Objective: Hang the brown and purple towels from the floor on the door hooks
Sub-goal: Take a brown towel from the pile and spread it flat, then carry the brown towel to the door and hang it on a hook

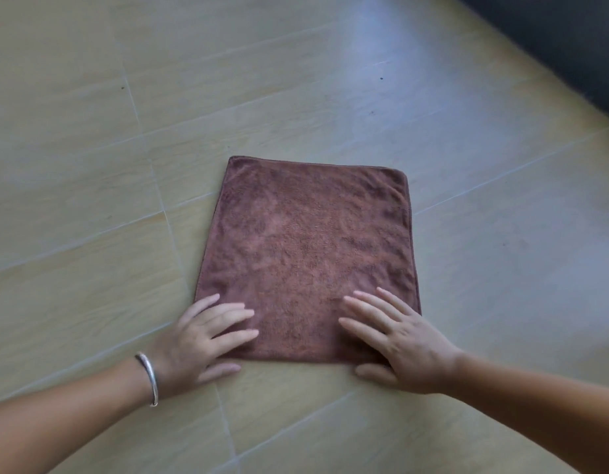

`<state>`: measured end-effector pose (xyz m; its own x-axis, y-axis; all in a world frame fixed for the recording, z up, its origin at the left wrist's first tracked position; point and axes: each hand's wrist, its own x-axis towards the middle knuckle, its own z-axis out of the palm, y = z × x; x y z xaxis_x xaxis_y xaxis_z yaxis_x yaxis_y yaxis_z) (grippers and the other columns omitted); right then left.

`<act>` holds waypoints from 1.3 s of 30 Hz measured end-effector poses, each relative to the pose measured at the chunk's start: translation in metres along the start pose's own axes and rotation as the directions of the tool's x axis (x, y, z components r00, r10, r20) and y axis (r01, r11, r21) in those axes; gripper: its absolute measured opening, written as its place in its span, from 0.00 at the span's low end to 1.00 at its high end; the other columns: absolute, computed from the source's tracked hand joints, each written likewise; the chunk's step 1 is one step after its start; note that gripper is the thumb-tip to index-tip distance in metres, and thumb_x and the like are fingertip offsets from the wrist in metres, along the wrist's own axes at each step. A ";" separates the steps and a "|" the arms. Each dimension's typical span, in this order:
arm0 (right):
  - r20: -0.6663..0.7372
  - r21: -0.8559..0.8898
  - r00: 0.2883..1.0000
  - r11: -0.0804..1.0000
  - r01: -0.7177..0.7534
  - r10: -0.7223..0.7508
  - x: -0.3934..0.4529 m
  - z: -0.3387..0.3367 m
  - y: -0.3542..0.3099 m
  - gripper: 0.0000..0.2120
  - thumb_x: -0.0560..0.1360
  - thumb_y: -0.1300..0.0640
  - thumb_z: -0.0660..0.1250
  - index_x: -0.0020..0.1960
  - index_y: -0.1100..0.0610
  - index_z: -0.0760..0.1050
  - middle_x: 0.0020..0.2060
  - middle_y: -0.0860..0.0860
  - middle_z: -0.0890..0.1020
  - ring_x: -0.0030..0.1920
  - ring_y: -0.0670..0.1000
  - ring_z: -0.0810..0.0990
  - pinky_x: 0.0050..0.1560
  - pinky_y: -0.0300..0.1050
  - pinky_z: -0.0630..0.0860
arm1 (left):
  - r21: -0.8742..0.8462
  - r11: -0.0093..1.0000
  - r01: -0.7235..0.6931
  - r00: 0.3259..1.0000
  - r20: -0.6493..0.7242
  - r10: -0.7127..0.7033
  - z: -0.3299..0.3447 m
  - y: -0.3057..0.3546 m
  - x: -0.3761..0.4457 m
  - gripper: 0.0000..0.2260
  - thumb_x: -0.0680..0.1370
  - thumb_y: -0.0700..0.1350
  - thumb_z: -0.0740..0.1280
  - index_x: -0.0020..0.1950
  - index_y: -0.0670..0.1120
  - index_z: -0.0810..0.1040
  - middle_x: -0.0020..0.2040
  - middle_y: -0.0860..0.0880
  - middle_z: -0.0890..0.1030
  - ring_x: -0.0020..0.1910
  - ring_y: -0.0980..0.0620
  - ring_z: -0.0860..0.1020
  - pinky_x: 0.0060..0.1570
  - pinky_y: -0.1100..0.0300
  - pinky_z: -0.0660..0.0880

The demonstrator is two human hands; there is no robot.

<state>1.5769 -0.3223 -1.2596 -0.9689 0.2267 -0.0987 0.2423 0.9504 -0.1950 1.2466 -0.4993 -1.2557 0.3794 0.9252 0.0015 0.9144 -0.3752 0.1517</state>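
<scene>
A brown towel (306, 248) lies flat and spread out on the tiled floor in the middle of the head view. My left hand (200, 340) rests on its near left corner with straight fingers, thumb on the floor beside the edge. My right hand (395, 340) lies on the near right corner, fingers also straight and spread. Neither hand grips the cloth. No purple towel and no door hooks are in view.
Beige floor tiles (90, 200) with pale grout lines surround the towel on all sides. A dark surface (570, 39) fills the far right corner. A silver bangle (149, 378) sits on my left wrist.
</scene>
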 end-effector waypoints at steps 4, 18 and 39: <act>-0.172 0.043 0.968 0.980 0.194 -0.184 -0.012 0.011 -0.002 0.18 0.78 0.41 0.63 0.59 0.51 0.79 0.59 0.51 0.79 0.63 0.53 0.76 0.65 0.55 0.71 | -0.119 0.992 -0.053 0.994 -0.098 0.041 -0.002 0.005 -0.007 0.12 0.76 0.55 0.66 0.50 0.52 0.85 0.50 0.52 0.83 0.49 0.51 0.79 0.48 0.57 0.73; -0.068 0.157 0.950 0.943 -0.292 0.306 -0.001 -0.094 -0.040 0.10 0.70 0.66 0.70 0.49 0.56 0.78 0.37 0.52 0.76 0.35 0.57 0.78 0.22 0.45 0.70 | -0.254 0.924 0.285 0.946 -0.082 -0.314 -0.093 0.025 0.000 0.06 0.81 0.48 0.53 0.50 0.52 0.70 0.37 0.49 0.80 0.33 0.48 0.79 0.28 0.57 0.72; -0.144 0.036 0.949 0.957 0.286 -0.279 0.008 -0.741 -0.192 0.19 0.68 0.61 0.74 0.51 0.52 0.66 0.44 0.48 0.80 0.31 0.52 0.74 0.28 0.41 0.72 | -0.076 0.984 0.163 0.968 -0.179 -0.175 -0.748 0.085 -0.075 0.17 0.71 0.36 0.57 0.55 0.50 0.75 0.49 0.45 0.82 0.31 0.47 0.79 0.24 0.60 0.74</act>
<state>1.4859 -0.3451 -0.5001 -0.9947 -0.0188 0.1015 -0.0438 0.9672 -0.2501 1.1909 -0.5586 -0.5038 0.1824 0.9714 0.1518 0.9507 -0.2136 0.2246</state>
